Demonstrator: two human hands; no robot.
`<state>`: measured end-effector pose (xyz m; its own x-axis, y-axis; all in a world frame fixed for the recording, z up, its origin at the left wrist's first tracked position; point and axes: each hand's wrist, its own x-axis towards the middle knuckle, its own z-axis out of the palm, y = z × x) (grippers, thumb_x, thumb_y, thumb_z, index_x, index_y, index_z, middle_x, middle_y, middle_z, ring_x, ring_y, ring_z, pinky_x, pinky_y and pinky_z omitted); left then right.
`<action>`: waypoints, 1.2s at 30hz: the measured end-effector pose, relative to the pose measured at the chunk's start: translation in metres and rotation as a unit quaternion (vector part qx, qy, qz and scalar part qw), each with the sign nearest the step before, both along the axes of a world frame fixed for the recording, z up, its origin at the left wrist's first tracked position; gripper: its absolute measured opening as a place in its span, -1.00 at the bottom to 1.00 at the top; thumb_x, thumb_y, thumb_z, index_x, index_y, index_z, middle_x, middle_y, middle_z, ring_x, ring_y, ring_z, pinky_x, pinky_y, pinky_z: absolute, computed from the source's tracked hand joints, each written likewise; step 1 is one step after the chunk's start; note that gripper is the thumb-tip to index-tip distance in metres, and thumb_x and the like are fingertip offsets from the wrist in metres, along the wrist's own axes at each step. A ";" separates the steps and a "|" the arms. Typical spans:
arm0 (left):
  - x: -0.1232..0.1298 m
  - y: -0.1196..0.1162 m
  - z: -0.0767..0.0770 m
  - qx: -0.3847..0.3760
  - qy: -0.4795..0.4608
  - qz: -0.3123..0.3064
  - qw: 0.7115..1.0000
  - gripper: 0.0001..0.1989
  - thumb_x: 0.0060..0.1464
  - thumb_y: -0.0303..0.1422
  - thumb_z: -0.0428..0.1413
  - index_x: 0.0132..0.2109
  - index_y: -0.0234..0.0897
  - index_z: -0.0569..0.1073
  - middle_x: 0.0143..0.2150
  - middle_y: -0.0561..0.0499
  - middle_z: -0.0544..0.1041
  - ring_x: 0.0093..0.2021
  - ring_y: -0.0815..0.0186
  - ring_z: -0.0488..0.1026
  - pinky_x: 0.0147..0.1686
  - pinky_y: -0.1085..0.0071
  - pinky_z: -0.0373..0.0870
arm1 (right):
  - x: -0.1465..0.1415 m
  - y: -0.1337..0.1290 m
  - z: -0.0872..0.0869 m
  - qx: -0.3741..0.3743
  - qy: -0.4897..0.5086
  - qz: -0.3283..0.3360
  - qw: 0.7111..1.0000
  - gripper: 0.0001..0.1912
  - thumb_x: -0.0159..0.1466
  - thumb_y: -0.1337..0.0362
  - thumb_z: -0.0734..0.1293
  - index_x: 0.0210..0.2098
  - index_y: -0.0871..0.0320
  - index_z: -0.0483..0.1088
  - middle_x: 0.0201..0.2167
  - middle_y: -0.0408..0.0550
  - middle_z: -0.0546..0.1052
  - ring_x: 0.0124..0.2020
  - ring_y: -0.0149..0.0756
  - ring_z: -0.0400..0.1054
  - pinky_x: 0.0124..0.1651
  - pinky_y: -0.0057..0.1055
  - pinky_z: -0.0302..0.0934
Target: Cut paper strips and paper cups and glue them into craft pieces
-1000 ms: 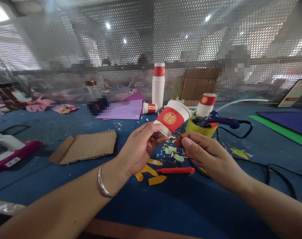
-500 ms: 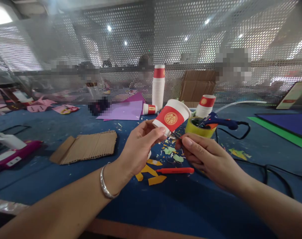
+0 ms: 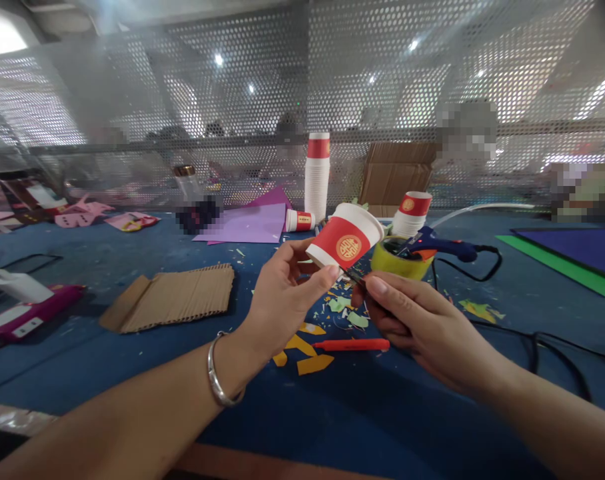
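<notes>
A red-and-white paper cup (image 3: 343,235) with a gold round emblem is tilted in my left hand (image 3: 295,287), the thumb pressed near its base. My right hand (image 3: 407,300) is closed around a thin dark tool (image 3: 353,275); its tip meets the lower edge of the cup. Most of that tool is hidden by my fingers, so its kind is unclear. Beneath both hands lie a red marker (image 3: 352,345), orange paper pieces (image 3: 315,364) and green paper scraps (image 3: 357,320).
A yellow tape roll (image 3: 407,268) with a blue glue gun (image 3: 445,245) resting on it stands right of the cup. Behind are a tall cup stack (image 3: 317,183), a shorter stack (image 3: 411,212) and purple paper (image 3: 247,223). Corrugated cardboard (image 3: 177,298) and a power strip (image 3: 37,310) lie left.
The cup has turned slightly in my left hand, its emblem shifting right and down. My left thumb has slid a little right along the base. My right hand has barely moved.
</notes>
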<state>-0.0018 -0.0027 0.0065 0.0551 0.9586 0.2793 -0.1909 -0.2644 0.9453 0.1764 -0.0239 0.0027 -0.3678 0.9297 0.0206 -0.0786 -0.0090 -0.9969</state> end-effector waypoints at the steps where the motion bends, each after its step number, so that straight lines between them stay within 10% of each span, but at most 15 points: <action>1: 0.000 0.000 0.000 0.007 0.007 0.004 1.000 -0.62 -0.03 -0.35 0.35 -0.07 -0.29 0.45 -0.16 -0.04 0.58 -0.21 0.32 0.49 -0.18 0.38 0.43 | 0.000 0.000 0.000 -0.002 0.004 0.002 1.000 -0.55 0.29 -0.12 0.33 -0.39 0.16 0.33 -0.58 -0.31 0.00 -0.60 -0.53 -0.22 -0.64 -0.53 -0.33; 23: -0.009 -0.001 -0.004 0.143 0.169 0.070 0.973 -0.51 0.03 -0.33 0.31 0.10 -0.26 0.41 0.03 -0.16 0.56 -0.07 0.16 0.54 -0.09 0.28 0.51 | -0.005 0.000 -0.004 -0.021 -0.010 -0.007 1.000 -0.51 0.25 -0.17 0.33 -0.42 0.17 0.33 -0.65 -0.35 -0.01 -0.64 -0.55 -0.27 -0.66 -0.53 -0.37; 36: 0.001 -0.001 -0.006 0.089 0.179 0.037 0.979 -0.53 -0.01 -0.29 0.33 0.05 -0.28 0.47 -0.03 -0.16 0.60 -0.08 0.11 0.56 -0.09 0.20 0.52 | -0.009 0.003 -0.004 -0.052 0.061 -0.050 0.996 -0.53 0.15 -0.13 0.44 -0.41 0.17 0.34 -0.56 -0.28 0.09 -0.59 -0.53 -0.21 -0.63 -0.55 -0.34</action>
<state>-0.0008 -0.0036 0.0009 0.1117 0.9020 0.4171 0.1700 -0.4309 0.8862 0.1671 -0.0213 -0.0012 -0.2737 0.9610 -0.0385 -0.2050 -0.0973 -0.9739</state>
